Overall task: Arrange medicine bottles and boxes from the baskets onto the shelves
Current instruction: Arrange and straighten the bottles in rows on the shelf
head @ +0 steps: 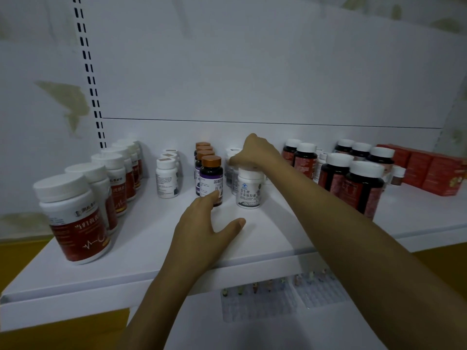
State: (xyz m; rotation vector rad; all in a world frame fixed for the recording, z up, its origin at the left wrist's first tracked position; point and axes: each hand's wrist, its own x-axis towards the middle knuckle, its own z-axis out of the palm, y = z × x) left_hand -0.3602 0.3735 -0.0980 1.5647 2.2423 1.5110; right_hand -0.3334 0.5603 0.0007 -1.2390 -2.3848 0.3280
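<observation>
Head view, the only one. Centre frame, the right hand [254,154] comes in from the lower right and sits on top of the white bottle [249,190], fingers curled down over its white cap. It's a top grip, and how tight it is can't be told from here. The bottle stands on the shelf [141,248], upright, long axis vertical, label towards the camera. It's at the front of a short row, with greyish bottles [230,170] just behind it.

The left hand [202,228] is below and left of that, flat and open, fingers straight. Its fingertips touch the lower front of the copper-cap bottle [211,178], and its thumb is spread out towards the white bottle's base without reaching it. It has hold of nothing.

So the key relation is that the white bottle is straight under the right hand, which is plainly the nearer one. The left hand is off to the bottle's lower left, busy with its neighbour. The two bottles stand just beside each other, with a gap between.

Red-label bottles [73,218] line the left of the frame, dark bottles [364,188] the right, red boxes [429,168] far right. No basket in view.

My read is that this is a placing or squaring-up step. With the bottle already upright and facing front, what's left looks like a small slide or twist in line with its row, then a lift of the fingers straight up so the cap doesn't drag it over.
</observation>
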